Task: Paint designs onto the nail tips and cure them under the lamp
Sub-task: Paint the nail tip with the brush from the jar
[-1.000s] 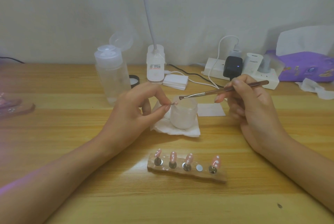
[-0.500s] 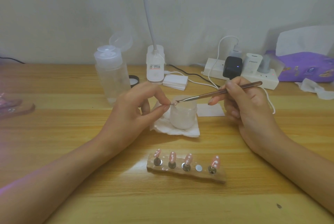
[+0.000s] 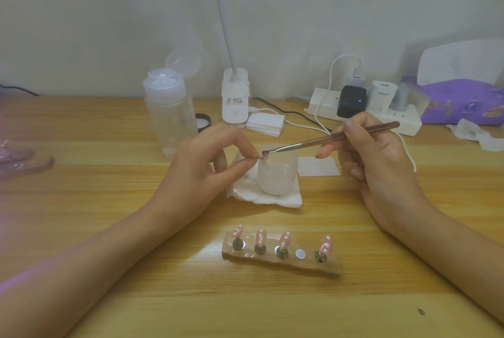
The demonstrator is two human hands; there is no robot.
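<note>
Pink nail tips (image 3: 285, 239), four, white-dotted, stand on metal pegs along a brown holder block (image 3: 331, 266) on the near tabletop (image 3: 109, 215). A fifth nail tip (image 3: 264, 157), small and blurred, is pinched by the left grip (image 3: 201, 174) between thumb and forefinger, above a frosted jar (image 3: 275, 176) set on folded tissue (image 3: 261, 198). The right grip (image 3: 381, 171) clasps a slim metal tool (image 3: 327, 139), its end touching that tip.

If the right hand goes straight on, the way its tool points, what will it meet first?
Probably the small nail tip pinched by the left hand; the right hand's tool seems to touch it. Depth to the jar behind is unclear.
</note>
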